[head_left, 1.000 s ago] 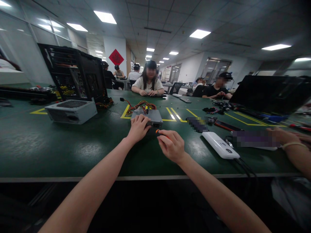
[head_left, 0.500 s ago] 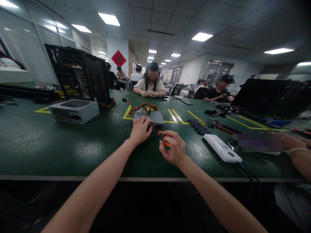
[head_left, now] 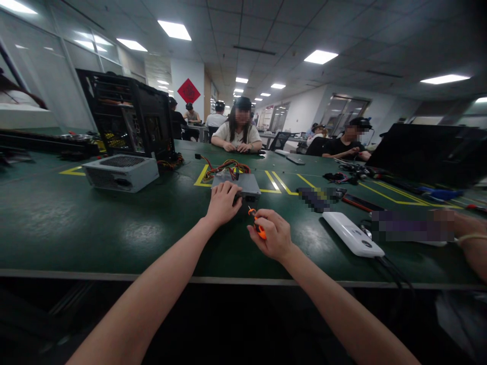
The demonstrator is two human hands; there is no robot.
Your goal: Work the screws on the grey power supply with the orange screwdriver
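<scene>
A grey metal power supply unit (head_left: 250,186) lies flat on the green table, with a bundle of coloured cables (head_left: 230,167) behind it. My left hand (head_left: 223,202) grips its near left side, fingers over the top and thumb by the front face. In my right hand (head_left: 274,234) is a screwdriver (head_left: 260,229) with an orange and black handle, held between curled fingers. Its short tip points up and left, just in front of the unit and apart from it.
Left stands a larger power supply (head_left: 122,173) before an open black computer case (head_left: 127,114). On the right lie a white power bank-like device (head_left: 353,234) with cables and a dark monitor-like panel (head_left: 429,154). A person (head_left: 238,132) sits opposite; another person's arm (head_left: 472,243) reaches in right.
The screwdriver has turned in my right hand, and its tip now shows pointing towards the unit. My left hand stays on the power supply. The whole view has shifted slightly.
</scene>
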